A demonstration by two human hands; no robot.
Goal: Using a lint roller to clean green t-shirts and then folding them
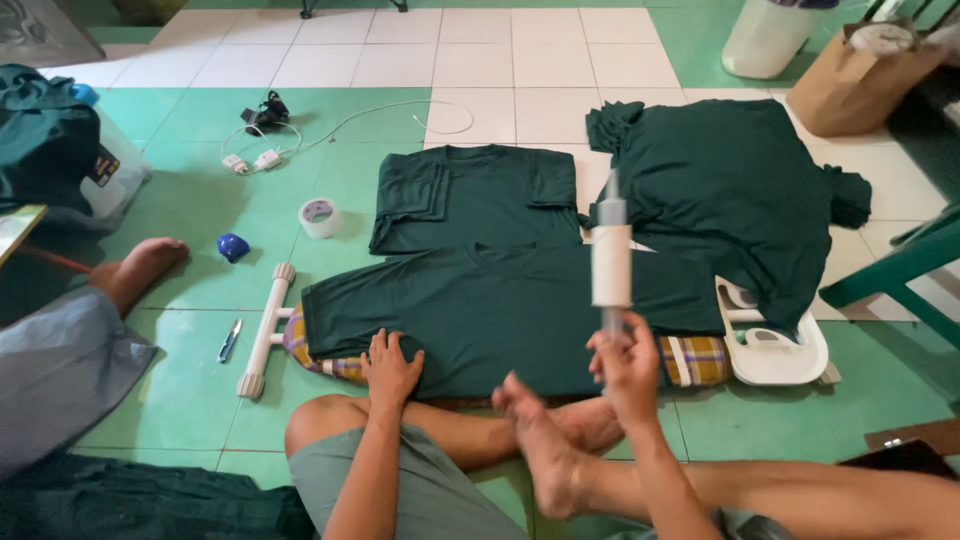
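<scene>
I sit cross-legged on a tiled floor. A dark green shirt (500,305) lies spread flat over a low padded board (690,360) with a plaid cover. My left hand (390,368) rests flat on the shirt's near edge, fingers apart. My right hand (628,365) holds up the handle of a lint roller (611,262), its white cylinder upright above the shirt's right side.
A folded green shirt (475,195) and a heap of green shirts (730,190) lie beyond. A tape roll (320,217), blue cap (232,246), cutter (229,340), charger cable (262,150), paper bag (850,85) and green chair (900,270) stand around. Another person's foot (140,268) is at left.
</scene>
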